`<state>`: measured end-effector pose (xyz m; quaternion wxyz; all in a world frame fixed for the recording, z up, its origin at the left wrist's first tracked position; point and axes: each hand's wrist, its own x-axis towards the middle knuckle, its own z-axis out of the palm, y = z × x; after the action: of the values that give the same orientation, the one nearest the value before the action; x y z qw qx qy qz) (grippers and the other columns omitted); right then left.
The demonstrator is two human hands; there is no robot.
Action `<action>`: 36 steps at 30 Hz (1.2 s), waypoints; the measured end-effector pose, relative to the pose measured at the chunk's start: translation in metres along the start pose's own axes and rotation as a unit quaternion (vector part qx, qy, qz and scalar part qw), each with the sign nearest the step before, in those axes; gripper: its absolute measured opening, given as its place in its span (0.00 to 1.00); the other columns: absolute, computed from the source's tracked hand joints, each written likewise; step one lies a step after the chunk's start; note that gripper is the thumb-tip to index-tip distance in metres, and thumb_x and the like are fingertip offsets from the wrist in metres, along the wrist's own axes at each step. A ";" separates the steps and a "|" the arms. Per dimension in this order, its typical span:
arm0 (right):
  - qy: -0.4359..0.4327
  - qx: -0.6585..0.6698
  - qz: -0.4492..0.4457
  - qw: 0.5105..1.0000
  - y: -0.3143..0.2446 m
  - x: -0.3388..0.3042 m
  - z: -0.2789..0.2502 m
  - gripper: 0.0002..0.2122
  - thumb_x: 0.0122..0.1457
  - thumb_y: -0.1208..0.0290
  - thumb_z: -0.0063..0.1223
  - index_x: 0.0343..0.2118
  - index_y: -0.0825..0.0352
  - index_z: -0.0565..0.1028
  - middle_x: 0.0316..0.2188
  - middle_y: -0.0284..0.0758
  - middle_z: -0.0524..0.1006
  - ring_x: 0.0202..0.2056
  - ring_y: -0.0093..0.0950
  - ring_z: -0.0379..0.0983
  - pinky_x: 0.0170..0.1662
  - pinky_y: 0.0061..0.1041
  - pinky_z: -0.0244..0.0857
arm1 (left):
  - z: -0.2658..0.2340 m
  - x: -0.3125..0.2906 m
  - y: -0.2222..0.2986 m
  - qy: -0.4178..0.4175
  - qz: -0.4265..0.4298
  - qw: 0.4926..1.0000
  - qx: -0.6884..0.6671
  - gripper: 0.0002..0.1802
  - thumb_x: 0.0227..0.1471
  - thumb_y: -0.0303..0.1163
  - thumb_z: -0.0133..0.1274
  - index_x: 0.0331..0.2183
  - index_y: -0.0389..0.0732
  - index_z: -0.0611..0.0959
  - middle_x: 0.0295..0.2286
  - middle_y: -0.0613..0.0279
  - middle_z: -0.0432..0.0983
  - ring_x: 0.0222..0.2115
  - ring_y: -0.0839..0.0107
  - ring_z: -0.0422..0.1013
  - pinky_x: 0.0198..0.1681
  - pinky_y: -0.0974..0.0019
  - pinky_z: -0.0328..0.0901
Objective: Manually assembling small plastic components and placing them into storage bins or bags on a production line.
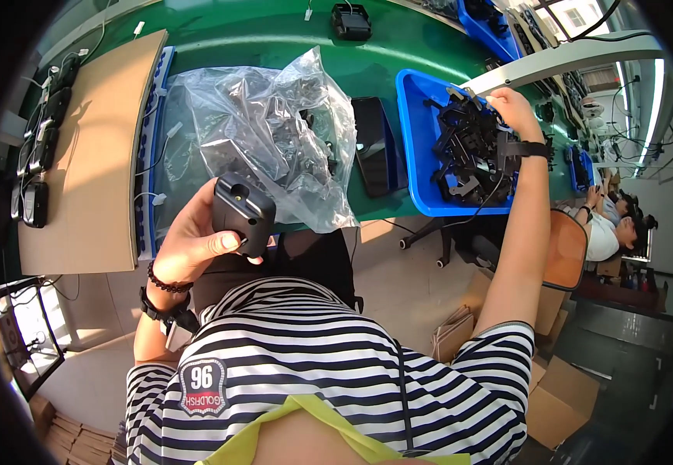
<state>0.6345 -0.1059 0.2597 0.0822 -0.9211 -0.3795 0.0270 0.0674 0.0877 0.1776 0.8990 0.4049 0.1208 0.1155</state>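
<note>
My left hand (pixel 189 244) is wrapped round a black plastic housing (pixel 245 213), a rounded box with a recess in its upper end, and holds it upright in front of the table edge. My right hand (pixel 516 115) reaches over the far right part of a blue bin (pixel 414 155). Its fingers are bent together at the heap of small black plastic parts (pixel 468 147); whatever they grip is hidden. A clear plastic bag (pixel 274 132) with dark items inside lies on the table beyond my left hand. Between bag and bin rests a black phone-like slab (pixel 375 147).
The green table (pixel 236 43) carries a cardboard sheet (pixel 92 170) at the left, with several black cabled devices (pixel 46 147) along it. A black boxy device (pixel 350 22) stands at the back. A pale curved arm (pixel 569 58) rises beside the bin. Other people (pixel 604 232) sit far right.
</note>
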 end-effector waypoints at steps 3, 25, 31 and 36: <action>-0.028 -0.040 -0.020 0.999 -0.001 0.017 0.034 0.13 0.59 0.71 0.59 0.43 0.72 0.77 0.33 0.38 0.82 0.35 0.27 0.79 0.41 0.26 0.71 | 0.003 -0.002 0.001 0.029 -0.010 1.000 -0.001 0.42 0.49 0.37 0.69 0.59 0.36 0.64 0.45 0.52 0.75 0.41 0.55 0.78 0.38 0.55 0.78; -0.143 0.419 -0.242 0.863 -0.183 -0.206 -0.040 0.10 0.60 0.80 0.55 0.44 0.73 0.75 0.35 0.31 0.74 0.35 0.21 0.69 0.39 0.21 0.63 | 0.031 0.003 0.001 0.069 0.006 0.998 -0.003 0.36 0.54 0.34 0.65 0.57 0.32 0.65 0.47 0.55 0.72 0.45 0.67 0.74 0.50 0.60 0.73; -0.094 0.130 -0.568 0.807 -0.262 -0.247 -0.019 0.11 0.50 0.79 0.58 0.37 0.72 0.79 0.33 0.35 0.73 0.35 0.31 0.72 0.39 0.26 0.66 | 0.037 -0.004 0.000 0.063 -0.008 0.997 0.030 0.37 0.54 0.36 0.66 0.56 0.30 0.66 0.45 0.54 0.74 0.44 0.70 0.74 0.47 0.65 0.73; -0.135 0.027 -0.620 0.772 -0.284 -0.260 -0.006 0.11 0.48 0.78 0.56 0.36 0.69 0.79 0.32 0.34 0.72 0.36 0.30 0.72 0.39 0.28 0.67 | 0.037 -0.013 -0.011 0.060 -0.002 0.995 0.086 0.39 0.53 0.37 0.66 0.57 0.28 0.65 0.43 0.55 0.74 0.41 0.71 0.76 0.45 0.68 0.74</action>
<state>0.2532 -0.0914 0.3116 0.0542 -0.4703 -0.8746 0.1049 0.0682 0.0505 0.1944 0.8522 0.4729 0.1842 0.1272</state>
